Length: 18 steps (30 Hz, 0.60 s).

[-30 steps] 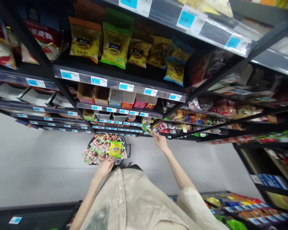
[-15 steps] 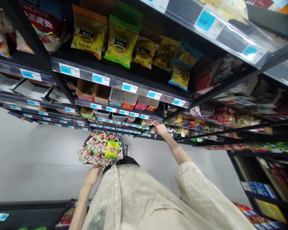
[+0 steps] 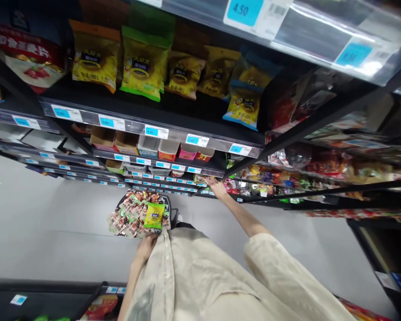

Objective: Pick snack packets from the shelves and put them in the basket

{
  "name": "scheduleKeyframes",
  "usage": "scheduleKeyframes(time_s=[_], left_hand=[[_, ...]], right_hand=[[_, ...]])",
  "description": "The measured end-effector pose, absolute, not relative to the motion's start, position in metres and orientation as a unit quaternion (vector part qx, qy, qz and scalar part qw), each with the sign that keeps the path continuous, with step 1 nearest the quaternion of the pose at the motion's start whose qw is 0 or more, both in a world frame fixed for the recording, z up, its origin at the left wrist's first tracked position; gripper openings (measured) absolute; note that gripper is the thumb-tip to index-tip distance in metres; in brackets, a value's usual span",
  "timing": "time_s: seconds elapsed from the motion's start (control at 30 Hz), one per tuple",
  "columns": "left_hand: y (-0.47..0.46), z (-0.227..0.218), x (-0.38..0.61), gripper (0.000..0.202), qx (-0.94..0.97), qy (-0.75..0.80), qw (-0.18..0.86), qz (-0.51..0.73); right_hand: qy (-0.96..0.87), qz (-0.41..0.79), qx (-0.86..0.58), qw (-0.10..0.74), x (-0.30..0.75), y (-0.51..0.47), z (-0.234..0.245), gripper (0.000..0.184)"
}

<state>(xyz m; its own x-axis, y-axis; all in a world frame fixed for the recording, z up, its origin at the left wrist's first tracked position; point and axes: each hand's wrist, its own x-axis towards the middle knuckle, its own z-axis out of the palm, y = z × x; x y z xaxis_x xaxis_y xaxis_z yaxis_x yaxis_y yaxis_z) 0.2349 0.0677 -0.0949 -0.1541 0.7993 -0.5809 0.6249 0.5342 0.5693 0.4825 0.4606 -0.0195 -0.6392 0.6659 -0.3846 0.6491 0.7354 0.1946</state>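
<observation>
My right hand reaches out to a low shelf of small snack packs, its fingers at the shelf edge; whether they hold anything is too small to make out. My left hand is down by my shirt, next to a black basket piled with several snack packets, a yellow-green packet on top. The left fingers are partly hidden by the shirt and seem curled near the basket's edge.
Black shelves with blue price tags fill the view. Yellow snack bags hang on an upper shelf, small cardboard display boxes stand below. A second rack of wrapped sweets runs to the right. Grey floor lies to the left.
My right hand rose from a lower shelf edge to one slightly higher, then stayed there. My left hand drew back from the basket's packets toward my shirt. My head turned a little.
</observation>
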Motion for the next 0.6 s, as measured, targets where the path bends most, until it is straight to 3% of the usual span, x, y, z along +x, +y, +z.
scheduleKeyframes(time_s=[0.4,0.6], left_hand=[[0.062,-0.096,0.233,0.040,0.435,0.790,0.430,0.049],[0.043,-0.099,0.238,0.041,0.411,0.794,0.444,0.057]], right_hand=[[0.913,-0.034,0.342,0.220,0.454,0.499,-0.058,0.042],[0.907,-0.034,0.363,0.214,0.445,0.498,-0.067,0.045]])
